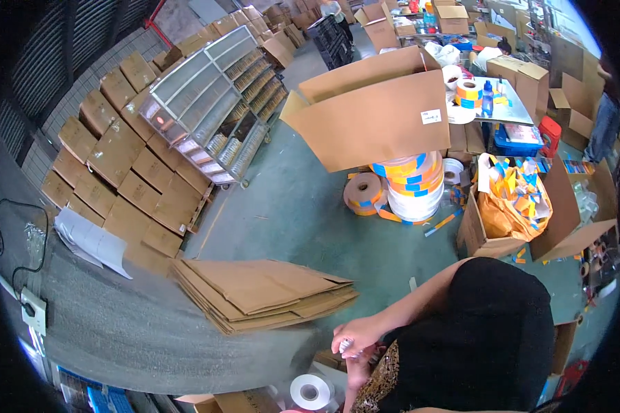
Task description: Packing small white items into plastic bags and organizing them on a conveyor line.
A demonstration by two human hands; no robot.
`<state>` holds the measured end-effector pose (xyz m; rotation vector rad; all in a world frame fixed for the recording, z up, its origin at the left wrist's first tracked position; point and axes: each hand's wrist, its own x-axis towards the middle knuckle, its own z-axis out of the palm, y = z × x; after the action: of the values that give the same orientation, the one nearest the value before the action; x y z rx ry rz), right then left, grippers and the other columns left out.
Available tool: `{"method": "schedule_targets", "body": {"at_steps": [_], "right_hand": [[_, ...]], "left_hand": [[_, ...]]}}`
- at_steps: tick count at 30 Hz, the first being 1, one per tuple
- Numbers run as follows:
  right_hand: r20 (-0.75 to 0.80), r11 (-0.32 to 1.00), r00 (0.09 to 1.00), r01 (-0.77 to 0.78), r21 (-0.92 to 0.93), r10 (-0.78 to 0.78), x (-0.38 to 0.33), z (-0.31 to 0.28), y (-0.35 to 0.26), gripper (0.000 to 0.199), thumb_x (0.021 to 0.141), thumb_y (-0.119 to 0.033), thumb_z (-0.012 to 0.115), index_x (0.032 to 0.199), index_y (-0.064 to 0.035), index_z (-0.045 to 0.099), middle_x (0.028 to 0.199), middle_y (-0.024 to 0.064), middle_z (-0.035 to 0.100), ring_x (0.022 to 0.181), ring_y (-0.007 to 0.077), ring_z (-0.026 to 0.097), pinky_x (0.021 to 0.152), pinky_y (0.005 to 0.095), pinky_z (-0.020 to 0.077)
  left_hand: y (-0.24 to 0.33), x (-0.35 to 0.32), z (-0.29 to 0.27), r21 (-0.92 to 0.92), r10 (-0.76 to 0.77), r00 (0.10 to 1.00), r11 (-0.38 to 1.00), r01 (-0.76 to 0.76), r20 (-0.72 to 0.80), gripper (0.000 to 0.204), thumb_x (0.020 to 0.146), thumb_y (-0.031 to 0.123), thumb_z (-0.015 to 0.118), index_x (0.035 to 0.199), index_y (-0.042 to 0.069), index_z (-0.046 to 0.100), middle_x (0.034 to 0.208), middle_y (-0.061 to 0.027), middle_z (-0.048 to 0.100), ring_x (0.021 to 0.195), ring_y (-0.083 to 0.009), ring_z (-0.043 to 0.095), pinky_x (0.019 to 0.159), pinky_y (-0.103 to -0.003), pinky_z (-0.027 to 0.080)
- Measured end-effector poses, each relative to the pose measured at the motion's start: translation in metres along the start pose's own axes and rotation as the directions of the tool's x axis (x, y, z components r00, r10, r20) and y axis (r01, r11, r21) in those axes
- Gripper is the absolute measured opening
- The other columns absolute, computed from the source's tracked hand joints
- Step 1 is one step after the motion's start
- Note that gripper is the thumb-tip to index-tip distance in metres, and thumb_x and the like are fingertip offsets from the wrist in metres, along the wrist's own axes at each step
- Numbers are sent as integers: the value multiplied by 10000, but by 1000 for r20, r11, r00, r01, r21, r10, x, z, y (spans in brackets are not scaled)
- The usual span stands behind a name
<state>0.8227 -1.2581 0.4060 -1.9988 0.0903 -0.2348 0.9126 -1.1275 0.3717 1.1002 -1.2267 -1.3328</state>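
My right hand [359, 337] is closed in front of my body, at the lower middle of the head view. A small whitish piece [346, 345] shows between its fingers, too small to name. Just below it, partly covered by it, is my left hand [357, 374], its fingers curled in close to the right. What the left fingers hold is hidden. Beside the hands lies gold sequined material [386, 372] against my black clothing. A white roll [310, 392] stands below and left of the hands, and a stack of flattened cardboard boxes [269, 292] lies beyond them.
A large open carton [379, 117] sits on stacked orange-and-blue rolls [415, 186]. To the right, a carton [482, 237] holds an orange bag [513, 206]. A wheeled metal rack [207, 103] and piled boxes [117, 151] stand at the left. People are in the background.
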Motion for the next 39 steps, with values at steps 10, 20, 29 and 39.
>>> {"method": "schedule_targets", "body": {"at_steps": [10, 20, 29, 39], "right_hand": [[-53, 999, 998, 45, -15, -46, 2, 2, 11, 280, 797, -337, 546, 901, -79, 578, 921, 94, 566, 863, 278, 559, 739, 365, 439], [103, 989, 992, 85, -124, -73, 21, -14, -16, 476, 823, -380, 510, 1200, -93, 459, 1219, 129, 461, 1081, 280, 474, 901, 355, 384], [-159, 952, 945, -261, 163, 286, 24, -67, -58, 345, 835, -294, 541, 1085, -57, 534, 1024, 102, 590, 943, 186, 564, 820, 301, 442], [-54, 866, 982, -131, 483, 179, 61, -18, -34, 214, 785, -148, 624, 915, 3, 547, 783, 53, 573, 647, 92, 539, 581, 237, 441]], "left_hand": [[13, 6, 11, -258, -189, 966, 956, 140, -176, 243, 800, 131, 574, 982, -16, 511, 861, -103, 594, 766, -188, 578, 667, -305, 468], [45, 4, 10, -424, -252, 924, 899, 113, -288, 336, 763, 96, 607, 1054, 59, 442, 848, -64, 551, 741, -191, 556, 676, -399, 501], [71, 14, -32, -657, -156, 878, 724, -210, -453, 386, 733, 60, 589, 1099, 24, 470, 928, -83, 564, 791, -189, 568, 679, -352, 503], [78, -2, -32, -572, -223, 778, 795, -204, -587, 297, 762, 38, 529, 1057, 19, 506, 862, -104, 591, 759, -216, 593, 657, -340, 505]]}}
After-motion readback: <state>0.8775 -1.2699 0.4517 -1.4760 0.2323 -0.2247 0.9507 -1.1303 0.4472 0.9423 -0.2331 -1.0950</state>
